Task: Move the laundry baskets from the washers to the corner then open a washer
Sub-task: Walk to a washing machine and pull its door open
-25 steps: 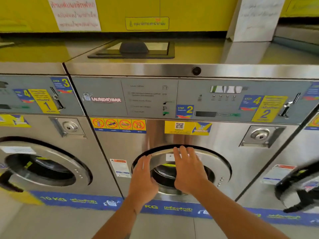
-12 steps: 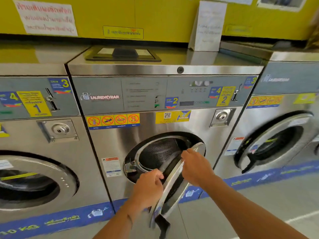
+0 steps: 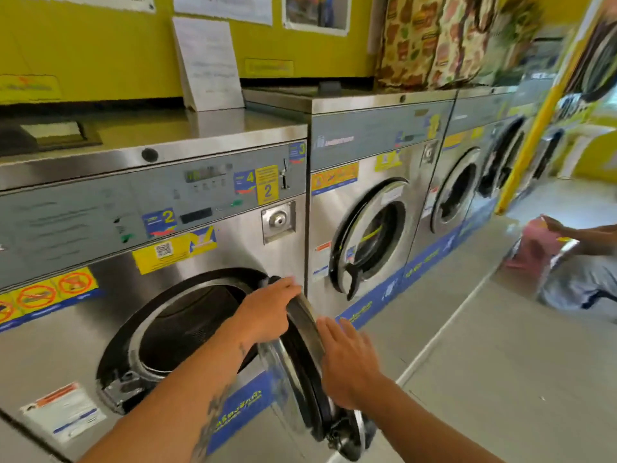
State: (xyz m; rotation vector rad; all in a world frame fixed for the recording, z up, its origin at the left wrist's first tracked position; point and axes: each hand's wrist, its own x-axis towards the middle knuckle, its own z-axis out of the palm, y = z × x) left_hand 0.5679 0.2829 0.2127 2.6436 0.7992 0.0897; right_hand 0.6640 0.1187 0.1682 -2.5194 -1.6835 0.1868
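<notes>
A stainless steel front-load washer (image 3: 213, 262) fills the left of the head view. Its round door (image 3: 310, 379) stands swung wide to the right, and the dark drum (image 3: 187, 325) is exposed. My left hand (image 3: 267, 312) curls over the door's top edge. My right hand (image 3: 347, 365) lies flat with fingers spread against the door's outer face. No laundry basket is clearly visible.
More washers (image 3: 374, 228) line the wall to the right, their doors ajar. A patterned cloth bag (image 3: 430, 38) sits on top of them. A crouching person (image 3: 581, 272) with pink cloth is at far right. Grey floor (image 3: 500, 379) spreads to the right.
The washer door went from shut to wide open, swinging right. My view turned right. My left hand moved to the door's top edge; my right hand let go and flattened on it.
</notes>
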